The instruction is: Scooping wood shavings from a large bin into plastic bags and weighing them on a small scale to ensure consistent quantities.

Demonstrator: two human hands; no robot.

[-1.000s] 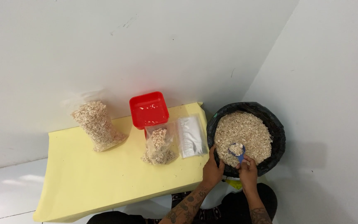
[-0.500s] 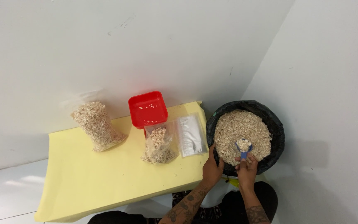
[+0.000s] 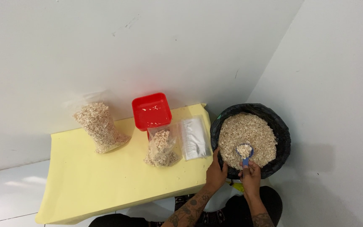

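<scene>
Head view, looking down over a low yellow table (image 3: pixel 106 185) set against a white wall.

Right hand (image 3: pixel 251 176): fingers closed round the handle of a small blue scoop (image 3: pixel 244 152). The scoop sits level over the grain, bowl heaped with pale flakes. Grip looks firm, thumb on top.

Left hand (image 3: pixel 216 173): wrapped over the near rim of the black tub (image 3: pixel 282 134), fingers curled on the edge, steadying it. Nothing else in that hand.

The tub stands just off the table's right edge, close by the side wall, filled nearly to the rim with flaked grain (image 3: pixel 248 132).

On the table: a small clear bag (image 3: pixel 161 148), partly filled and standing open, near the back right corner. Touching behind it, a red square tray (image 3: pixel 151 110) on what I take to be a small scale; I cannot see its base. Just right of the bag lies a flat stack of empty clear bags (image 3: pixel 194 138), at the right edge. A full bag (image 3: pixel 101 127) stands well apart, toward the back left.

My reading: the step in hand is the scoop load, with the scoop full and lifted clear of the grain. The next move calls for a level carry leftward across the tub rim to the open bag's mouth, then a slow tip; the mouth is narrow and slack, so spill is the risk.
</scene>
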